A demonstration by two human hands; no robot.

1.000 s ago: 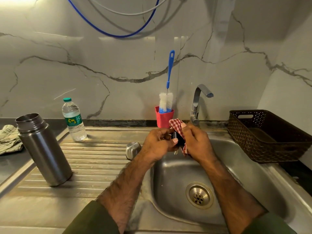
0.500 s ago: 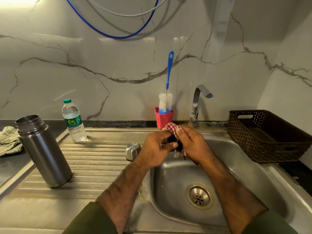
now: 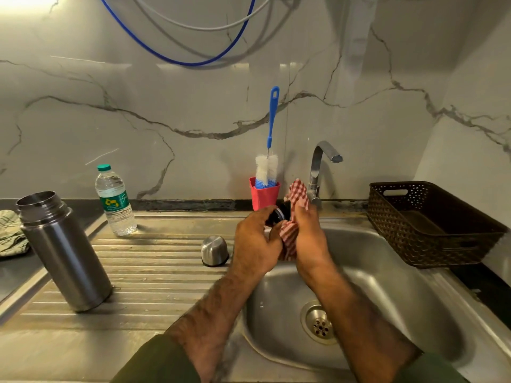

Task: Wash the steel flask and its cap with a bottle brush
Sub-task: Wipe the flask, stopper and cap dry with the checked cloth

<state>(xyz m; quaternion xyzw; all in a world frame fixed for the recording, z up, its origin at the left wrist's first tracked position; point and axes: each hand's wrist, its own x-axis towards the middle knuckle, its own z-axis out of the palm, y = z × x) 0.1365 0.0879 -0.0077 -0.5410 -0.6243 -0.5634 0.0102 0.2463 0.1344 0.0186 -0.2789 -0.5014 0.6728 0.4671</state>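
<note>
The open steel flask stands upright on the left of the draining board. Its domed steel cap sits upside-up on the board beside the sink bowl. Over the bowl's back edge my left hand grips a small black stopper. My right hand holds a red checked cloth wrapped against that stopper. The blue-handled bottle brush stands bristles-down in a red cup behind my hands.
A plastic water bottle stands at the back of the draining board. The tap rises behind the sink bowl. A dark woven basket sits right of the sink. A green cloth lies at far left.
Both hands have turned the stopper and the checked cloth against each other, and the cloth's end now sticks up higher above my right hand. The flask and steel cap have not moved.
</note>
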